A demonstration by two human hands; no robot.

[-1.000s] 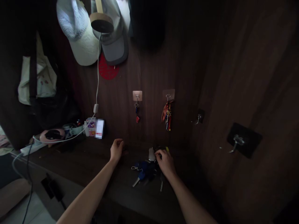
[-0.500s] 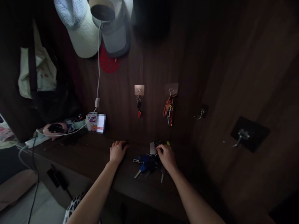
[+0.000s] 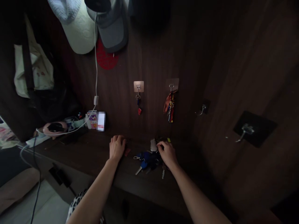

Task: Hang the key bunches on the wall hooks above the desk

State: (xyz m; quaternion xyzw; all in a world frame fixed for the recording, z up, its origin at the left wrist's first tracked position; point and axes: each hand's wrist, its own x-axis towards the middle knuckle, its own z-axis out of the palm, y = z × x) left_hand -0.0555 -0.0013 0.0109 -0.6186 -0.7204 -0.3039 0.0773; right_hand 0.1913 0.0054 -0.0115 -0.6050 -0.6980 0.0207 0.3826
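My left hand [image 3: 117, 148] rests on the dark wooden shelf, fingers curled down. A small red tag [image 3: 127, 152] shows beside its thumb; what the fingers close on is hidden. To the right lies a bunch of keys [image 3: 144, 164] with blue heads, a metal clip and a grey fob [image 3: 153, 145]. My right hand [image 3: 167, 153] is closed over the right side of this bunch, thumb and finger pinched next to the fob. A metal key [image 3: 163, 174] pokes out below that hand.
On the wall hang a key ring with a red tag [image 3: 139, 111] and keys with an orange strap [image 3: 167, 102]. Bare hooks [image 3: 247, 130] stick out at right. Caps [image 3: 80, 34] hang above. A white cable [image 3: 96, 68] runs down to the cluttered left end of the shelf.
The view has tilted slightly downward. A red tag now shows beside my left hand, which has curled a little more. My right hand has stayed on the keys.
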